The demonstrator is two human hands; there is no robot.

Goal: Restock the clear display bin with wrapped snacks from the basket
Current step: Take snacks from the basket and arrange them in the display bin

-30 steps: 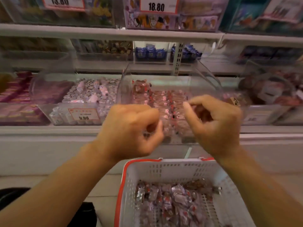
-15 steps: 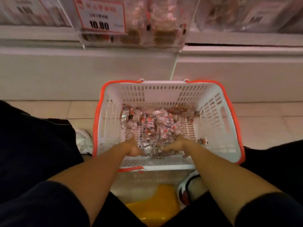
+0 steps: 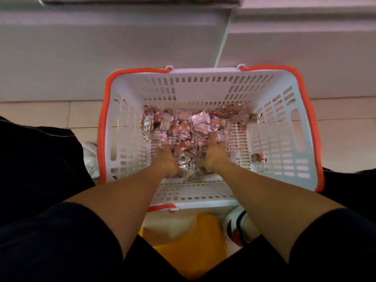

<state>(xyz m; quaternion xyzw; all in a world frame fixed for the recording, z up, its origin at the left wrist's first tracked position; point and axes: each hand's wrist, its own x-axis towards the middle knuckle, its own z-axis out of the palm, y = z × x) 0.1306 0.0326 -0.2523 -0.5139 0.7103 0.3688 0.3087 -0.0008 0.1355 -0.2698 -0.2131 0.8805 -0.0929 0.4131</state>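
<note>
The white basket (image 3: 195, 86) with an orange rim stands on the floor below me. A pile of small red-and-silver wrapped snacks (image 3: 183, 123) covers its bottom. My left hand (image 3: 165, 158) and my right hand (image 3: 213, 153) are both down in the near side of the pile, a bunch of snacks between them. The right thumb points away from me. The fingers of both hands are sunk among the wrappers and hidden. One snack (image 3: 257, 158) lies apart at the right. The clear display bin is out of view.
The white base panel of the shelving (image 3: 122, 47) rises just behind the basket. A yellow stool (image 3: 191, 239) is under me, my shoes (image 3: 237, 226) either side of it. My dark-clothed knees flank the basket on the pale tiled floor (image 3: 40, 110).
A second ago both hands were up at the clear bin on the shelf. The view has dropped to the basket, and the hands have pushed further into the snack pile.
</note>
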